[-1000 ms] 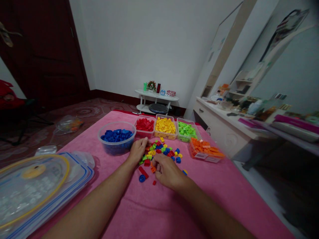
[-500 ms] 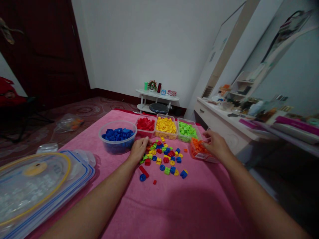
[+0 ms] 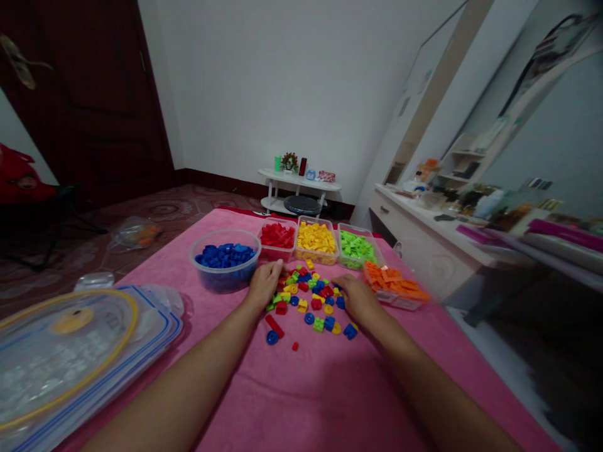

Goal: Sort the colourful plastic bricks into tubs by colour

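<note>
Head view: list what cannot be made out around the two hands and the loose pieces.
Left hand: head view; its own back hides the fingertips, so any pinched piece is unseen.
Right hand: head view; palm down, covering whatever lies under it.
Loose pieces: too small to tell their shapes.
Clear lids: cut off by the left and bottom edges, blurred.
Dresser clutter: blurred toward the right edge.

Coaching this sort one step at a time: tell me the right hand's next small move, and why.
Probably pinch the blue piece lying by the fingertips of the right hand. That hand rests on the right edge of the mixed pile, each container behind it holds a single colour, and the blue bowl sits across the pile, beside the left hand.
</note>
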Tool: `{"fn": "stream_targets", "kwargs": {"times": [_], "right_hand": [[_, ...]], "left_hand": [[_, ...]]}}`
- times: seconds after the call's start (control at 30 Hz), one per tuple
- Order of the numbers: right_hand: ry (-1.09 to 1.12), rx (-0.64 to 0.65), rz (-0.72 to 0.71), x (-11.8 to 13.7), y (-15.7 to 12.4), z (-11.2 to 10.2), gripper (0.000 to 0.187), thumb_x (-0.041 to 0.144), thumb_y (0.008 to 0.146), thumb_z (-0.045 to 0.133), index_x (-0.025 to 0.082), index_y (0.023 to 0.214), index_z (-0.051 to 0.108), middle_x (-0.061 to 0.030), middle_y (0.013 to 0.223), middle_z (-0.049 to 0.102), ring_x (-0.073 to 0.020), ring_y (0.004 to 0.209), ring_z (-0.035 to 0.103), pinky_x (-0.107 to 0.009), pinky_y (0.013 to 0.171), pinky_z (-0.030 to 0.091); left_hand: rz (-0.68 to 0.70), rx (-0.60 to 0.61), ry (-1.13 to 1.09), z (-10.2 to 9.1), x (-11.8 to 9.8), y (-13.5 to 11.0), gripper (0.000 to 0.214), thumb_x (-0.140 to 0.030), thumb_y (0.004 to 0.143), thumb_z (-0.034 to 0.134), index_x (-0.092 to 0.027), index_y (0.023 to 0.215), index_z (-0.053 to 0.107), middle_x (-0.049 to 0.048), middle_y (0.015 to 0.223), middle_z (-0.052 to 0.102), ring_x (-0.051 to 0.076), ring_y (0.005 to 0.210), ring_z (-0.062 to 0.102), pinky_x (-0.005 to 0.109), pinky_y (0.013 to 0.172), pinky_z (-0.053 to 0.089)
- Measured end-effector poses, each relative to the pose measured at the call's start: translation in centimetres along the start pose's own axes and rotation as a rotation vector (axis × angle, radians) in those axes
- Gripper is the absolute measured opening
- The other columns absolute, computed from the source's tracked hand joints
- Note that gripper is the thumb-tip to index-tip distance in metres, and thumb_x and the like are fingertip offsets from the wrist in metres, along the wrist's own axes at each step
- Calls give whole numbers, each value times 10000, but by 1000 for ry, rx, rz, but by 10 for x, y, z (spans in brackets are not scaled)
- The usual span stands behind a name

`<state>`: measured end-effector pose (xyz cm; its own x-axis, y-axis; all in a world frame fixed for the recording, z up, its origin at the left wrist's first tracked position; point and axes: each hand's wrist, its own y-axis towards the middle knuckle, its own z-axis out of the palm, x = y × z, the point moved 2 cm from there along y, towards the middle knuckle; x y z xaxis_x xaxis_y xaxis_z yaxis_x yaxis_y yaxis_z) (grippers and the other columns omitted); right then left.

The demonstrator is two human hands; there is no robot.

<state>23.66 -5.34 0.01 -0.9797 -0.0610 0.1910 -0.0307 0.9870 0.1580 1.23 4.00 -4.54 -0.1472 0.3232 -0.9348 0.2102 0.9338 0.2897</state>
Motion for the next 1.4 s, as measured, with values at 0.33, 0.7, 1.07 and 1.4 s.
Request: {"fn": "stream_targets", "kwargs": {"times": [0.33,0.7,1.07,1.4], "right_hand": [[-75,-57,51,20,-20,-26,90,150,774,558,170,831,624,-61,846,630,-178,787,575,-255,661,338],[-24,-22,-75,58,-4,-32,122,175,718,621,191,838,614,-30,753,631,-165,695,562,-248,574,287],[610,-350,-366,169,88,-68,342,161,749,622,176,1090,626,-26,979,667,-114,753,609,-248,713,480],[315,-261,-164,61,-17,1,376,312,851,546,192,1206,568,-111,1263,555,-238,1183,494,-411,1012,387]], "left_hand": [[10,-2,13,0,2,0,555,-557,889,346,-127,798,684,85,794,706,207,748,653,297,704,480],[10,-13,25,1,7,1,551,-527,901,322,-134,784,690,78,793,706,197,751,650,283,677,470],[41,-13,92,-2,-1,1,490,-437,903,322,-140,714,664,45,704,677,175,642,602,257,591,406],[57,-16,84,1,3,1,540,-498,912,307,-149,751,685,58,746,698,181,673,622,267,638,442]]}}
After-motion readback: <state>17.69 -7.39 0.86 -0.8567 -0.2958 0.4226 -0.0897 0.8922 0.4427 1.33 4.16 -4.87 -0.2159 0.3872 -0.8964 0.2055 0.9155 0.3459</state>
